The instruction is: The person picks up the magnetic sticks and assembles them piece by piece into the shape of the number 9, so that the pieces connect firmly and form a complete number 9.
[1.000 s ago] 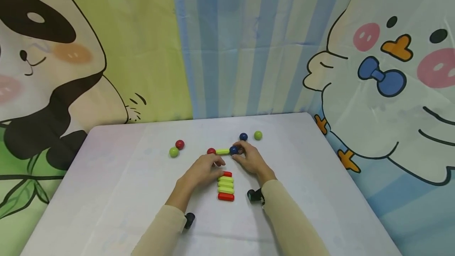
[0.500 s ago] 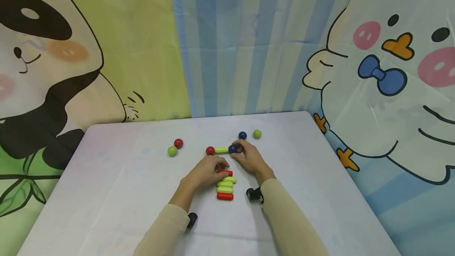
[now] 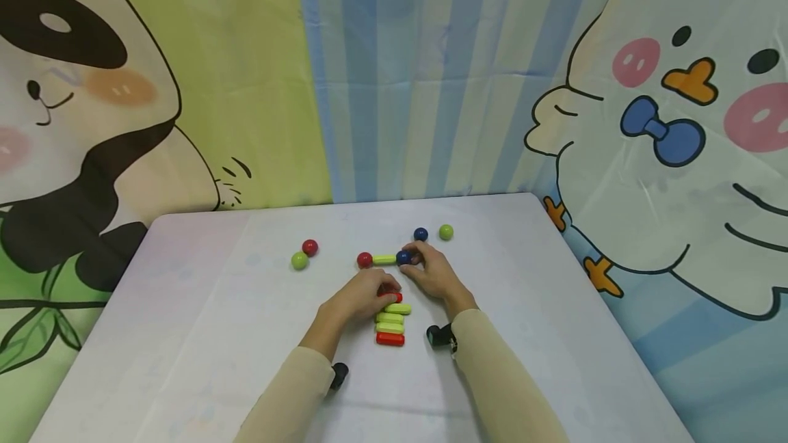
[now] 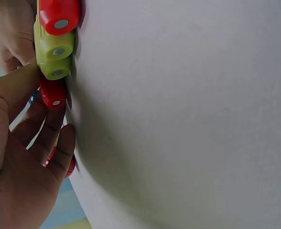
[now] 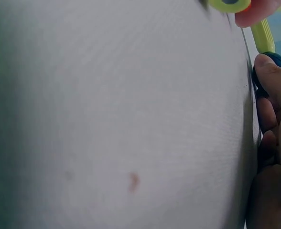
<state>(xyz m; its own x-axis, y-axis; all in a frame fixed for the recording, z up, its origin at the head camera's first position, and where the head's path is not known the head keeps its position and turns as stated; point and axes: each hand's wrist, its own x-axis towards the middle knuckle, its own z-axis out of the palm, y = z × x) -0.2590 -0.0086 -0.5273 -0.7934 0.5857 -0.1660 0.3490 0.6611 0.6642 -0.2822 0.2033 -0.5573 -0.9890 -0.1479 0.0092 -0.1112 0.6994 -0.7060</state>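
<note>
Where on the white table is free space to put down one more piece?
Free: the white table left of the left hand, below the green ball; also right of the right hand. Crowded: around the stacked red and green bars.

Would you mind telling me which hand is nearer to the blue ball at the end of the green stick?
Right. The right hand pinches the blue ball at the green stick. The left hand lies nearer the person, on the red stick atop the stick stack.
</note>
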